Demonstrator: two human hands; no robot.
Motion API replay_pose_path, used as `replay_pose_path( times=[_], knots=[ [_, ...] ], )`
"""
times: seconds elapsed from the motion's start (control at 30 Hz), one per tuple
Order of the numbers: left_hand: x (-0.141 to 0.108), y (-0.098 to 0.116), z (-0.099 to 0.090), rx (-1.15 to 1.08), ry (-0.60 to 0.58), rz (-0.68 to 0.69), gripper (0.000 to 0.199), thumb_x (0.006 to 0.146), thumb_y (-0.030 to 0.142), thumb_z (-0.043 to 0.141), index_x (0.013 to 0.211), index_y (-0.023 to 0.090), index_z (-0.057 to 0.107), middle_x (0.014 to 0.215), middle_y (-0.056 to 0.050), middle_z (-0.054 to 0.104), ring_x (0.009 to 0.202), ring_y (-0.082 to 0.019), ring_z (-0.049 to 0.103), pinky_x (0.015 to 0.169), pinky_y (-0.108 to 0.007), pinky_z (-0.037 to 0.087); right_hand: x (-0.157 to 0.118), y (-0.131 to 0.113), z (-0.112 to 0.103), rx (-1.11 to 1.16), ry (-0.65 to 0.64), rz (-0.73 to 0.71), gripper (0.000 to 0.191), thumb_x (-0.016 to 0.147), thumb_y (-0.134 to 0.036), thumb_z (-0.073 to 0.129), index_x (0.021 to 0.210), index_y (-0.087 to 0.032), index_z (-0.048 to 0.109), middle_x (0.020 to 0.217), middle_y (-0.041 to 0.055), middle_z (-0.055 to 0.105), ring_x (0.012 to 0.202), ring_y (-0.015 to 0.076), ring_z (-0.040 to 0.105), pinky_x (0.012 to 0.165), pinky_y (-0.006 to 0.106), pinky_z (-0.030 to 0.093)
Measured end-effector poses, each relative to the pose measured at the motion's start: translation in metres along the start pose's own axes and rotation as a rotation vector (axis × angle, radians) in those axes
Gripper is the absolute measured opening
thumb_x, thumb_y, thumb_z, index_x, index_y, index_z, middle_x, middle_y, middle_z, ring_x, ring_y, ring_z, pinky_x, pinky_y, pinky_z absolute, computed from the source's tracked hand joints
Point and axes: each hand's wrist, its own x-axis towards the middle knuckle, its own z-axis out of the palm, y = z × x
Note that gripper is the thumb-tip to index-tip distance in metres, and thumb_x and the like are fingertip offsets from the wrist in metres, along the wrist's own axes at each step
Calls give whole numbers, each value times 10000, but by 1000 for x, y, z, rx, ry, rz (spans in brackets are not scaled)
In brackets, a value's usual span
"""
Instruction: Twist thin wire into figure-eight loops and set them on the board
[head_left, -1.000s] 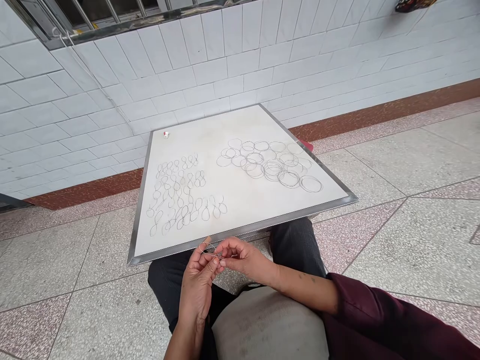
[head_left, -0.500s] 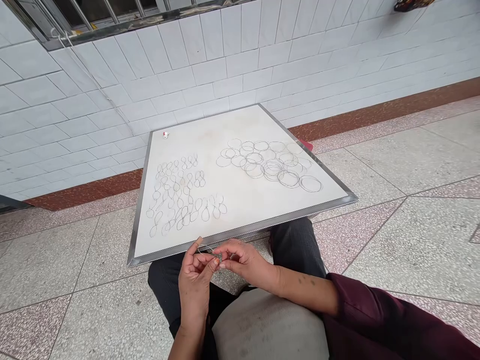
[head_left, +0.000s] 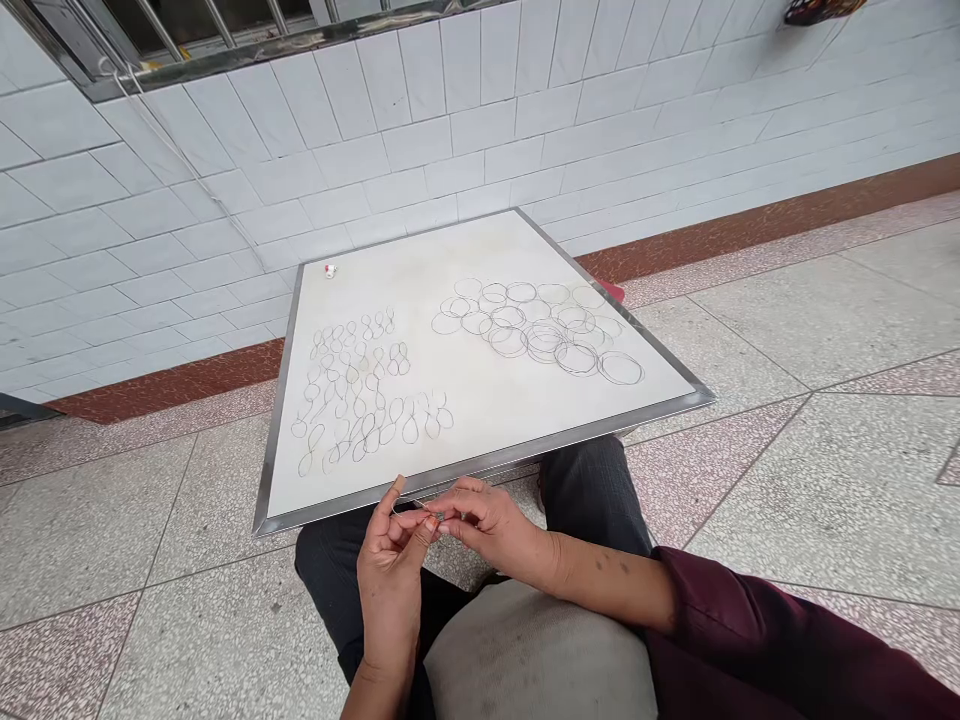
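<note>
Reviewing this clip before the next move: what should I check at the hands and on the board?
1. Thin silver wire pinched by the left hand and right hand: ok.
2. Exact bend or join between the fingertips: cannot tell, fingers hide it.
3. White metal-framed board lying across dark-trousered knees: ok.
4. Round wire rings apart from wire figure-eight loops: ok.
5. Rings lying separately from each other: not ok, many overlap.

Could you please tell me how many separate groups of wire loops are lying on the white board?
2. The figure-eight wire loops lie on the left half of the metal-edged white board, and the round wire rings lie on its right half.
</note>
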Motion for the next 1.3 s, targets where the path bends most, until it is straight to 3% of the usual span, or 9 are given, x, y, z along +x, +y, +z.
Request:
replay_pose_path(
  times=[0.2, 0.37, 0.53, 0.67, 0.77, 0.93, 1.1, 1.3],
  knots=[
    [3, 4, 0, -41, 19, -82, 711, 713, 295, 807, 1359, 185, 532, 770, 6, 717, 746, -148, 647, 800, -315, 524, -1, -1, -1, -141, -45, -63, 245, 957, -213, 528, 1156, -245, 666, 881, 46, 650, 820, 162, 596, 722, 298, 537],
    [8, 7, -1, -85, 53, -244, 763, 606, 262, 872, 1299, 142, 575, 721, -4, 714, 671, -115, 612, 634, -216, 469, -3, 2, -2, -243, -70, -109, 273, 974, -232, 496, 1196, -193, 650, 922, 81, 628, 840, 179, 602, 740, 317, 543],
    [12, 4, -7, -196, -13, -339, 762, 592, 177, 875, 1292, 154, 577, 707, 14, 692, 594, -82, 572, 597, -203, 453, -2, -1, -4, -260, -127, -96, 272, 982, -230, 468, 1192, -199, 638, 914, 74, 627, 842, 184, 590, 752, 318, 535],
    [15, 0, -9, -224, -80, -313, 732, 623, 160, 858, 1298, 168, 574, 697, 26, 687, 621, -85, 595, 675, -219, 470, -1, -5, -4, -172, -145, 5, 238, 933, -184, 543, 1150, -212, 638, 893, 46, 645, 866, 179, 595, 788, 318, 515],
    [15, 0, -9, -188, -121, -253, 716, 649, 184, 846, 1307, 180, 565, 694, 24, 689, 716, -121, 640, 768, -254, 478, 1, -7, -4, -38, -138, 160, 242, 863, -148, 620, 1093, -220, 642, 835, 7, 646, 794, 155, 602, 749, 296, 503],
    [12, 5, -6, -118, -112, -187, 687, 702, 238, 819, 1325, 220, 529, 713, 43, 662, 704, -120, 616, 748, -272, 486, 5, -6, -4, 264, -170, 343, 146, 831, -191, 650, 974, -212, 628, 756, -26, 628, 711, 130, 592, 700, 274, 475],
    [10, 3, -2, -148, -88, -145, 672, 716, 253, 805, 1324, 239, 519, 755, 45, 634, 719, -132, 612, 744, -312, 524, 3, -3, -2, 249, -164, 384, 55, 870, -234, 602, 911, -200, 585, 802, -7, 651, 732, 131, 585, 692, 269, 447],
    [13, -3, -2, -186, -77, -143, 609, 697, 229, 806, 1256, 226, 565, 763, 40, 641, 641, -106, 584, 630, -255, 505, 2, -5, 2, 241, -142, 365, 44, 871, -157, 529, 870, -196, 549, 750, -22, 596, 665, 117, 542, 626, 243, 428]
  ],
)
